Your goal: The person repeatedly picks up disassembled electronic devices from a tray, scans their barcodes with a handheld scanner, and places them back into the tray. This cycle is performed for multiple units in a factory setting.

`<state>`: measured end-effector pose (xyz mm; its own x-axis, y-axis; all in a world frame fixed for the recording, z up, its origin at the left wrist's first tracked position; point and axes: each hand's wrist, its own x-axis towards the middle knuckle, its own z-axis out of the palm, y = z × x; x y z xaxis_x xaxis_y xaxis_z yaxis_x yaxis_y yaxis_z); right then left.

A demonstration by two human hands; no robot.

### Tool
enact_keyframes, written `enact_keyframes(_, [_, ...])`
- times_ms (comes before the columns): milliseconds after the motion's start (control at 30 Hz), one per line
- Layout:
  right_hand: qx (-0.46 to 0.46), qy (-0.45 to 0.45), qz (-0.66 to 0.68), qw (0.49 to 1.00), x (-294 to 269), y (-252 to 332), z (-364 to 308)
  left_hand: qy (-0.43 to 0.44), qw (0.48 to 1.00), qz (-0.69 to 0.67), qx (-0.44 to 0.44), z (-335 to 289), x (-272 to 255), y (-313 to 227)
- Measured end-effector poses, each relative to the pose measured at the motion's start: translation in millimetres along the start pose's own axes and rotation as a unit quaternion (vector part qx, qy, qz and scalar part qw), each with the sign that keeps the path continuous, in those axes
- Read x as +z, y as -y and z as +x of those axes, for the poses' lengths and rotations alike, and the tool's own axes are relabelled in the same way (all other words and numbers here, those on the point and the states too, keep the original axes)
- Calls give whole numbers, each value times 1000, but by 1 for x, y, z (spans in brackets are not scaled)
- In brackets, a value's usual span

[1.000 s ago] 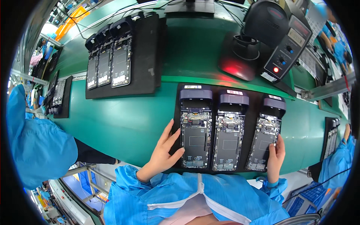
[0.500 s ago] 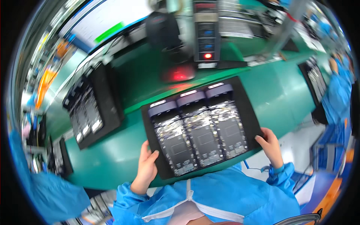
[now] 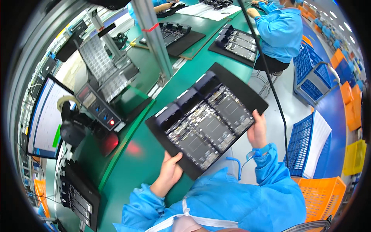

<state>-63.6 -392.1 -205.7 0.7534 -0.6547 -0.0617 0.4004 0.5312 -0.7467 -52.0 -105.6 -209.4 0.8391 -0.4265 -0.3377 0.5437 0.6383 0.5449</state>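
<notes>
Between my hands is a flat black tray (image 3: 241, 87), tilted, with its far right corner pointing away from me. Three dark circuit boards (image 3: 212, 129) lie on it side by side, each with a raised dark block along its far end. My left hand (image 3: 170, 170) grips the near left edge, its thumb on top and its fingers mostly hidden below. At the right edge my right hand (image 3: 257, 129) grips in the same way. Whether the tray touches the green bench (image 3: 143, 162) under it I cannot tell.
On the left stand a monitor (image 3: 44, 120), a black scanner (image 3: 72, 131) casting red light, and a control box (image 3: 96, 108). Another loaded tray (image 3: 91, 197) lies lower left. A metal post (image 3: 152, 38) rises ahead. A co-worker (image 3: 280, 31) sits far right, beyond blue crates (image 3: 303, 143).
My view has swung to the right. The tray has turned anticlockwise in the picture, and the scanner and monitor now appear farther left. Both hands keep their grip on it.
</notes>
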Motion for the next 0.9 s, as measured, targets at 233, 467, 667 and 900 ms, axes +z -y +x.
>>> enact_keyframes(233, [-155, -32, 15, 987, 20, 78, 205, 82, 995, -26, 43, 158, 132, 29])
enact_keyframes(467, [-242, 81, -113, 960, 42, 122, 423, 125, 975, -48, 177, 351, 242, 98])
enact_keyframes(667, [-201, -27, -624, 755, 16, 7, 506, -33, 830, 434, 348, 432, 201, 116])
enact_keyframes(900, [-203, 41, -664, 718, -41, 29, 528, 12, 866, 440, 238, 400, 217, 124])
